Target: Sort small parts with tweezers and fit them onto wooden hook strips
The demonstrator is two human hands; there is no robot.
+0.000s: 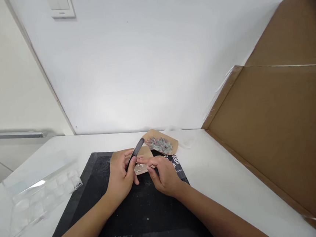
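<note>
My left hand (120, 172) is closed, its thumb pressing on a narrow black strip with a rounded end (139, 146) that slants up to the right; its exact kind is unclear. Below the fingers lies a kraft paper packet (144, 152) with a see-through window showing small white pieces. At the packet's right side is my right hand (164, 173), fingers bent, thumb and a fingertip close together at its edge. One finger of it reaches left towards my left fingertips. What sits between the fingertips is partly hidden.
A second kraft packet (161, 142) with wrapped greenish pieces lies behind, by crumpled clear plastic (183, 136). Black sheeting (139, 216) covers part of the white table (216, 187). A clear compartment tray (44, 196) stands left; a cardboard panel (279, 115) rises right. The wall (131, 69) is behind.
</note>
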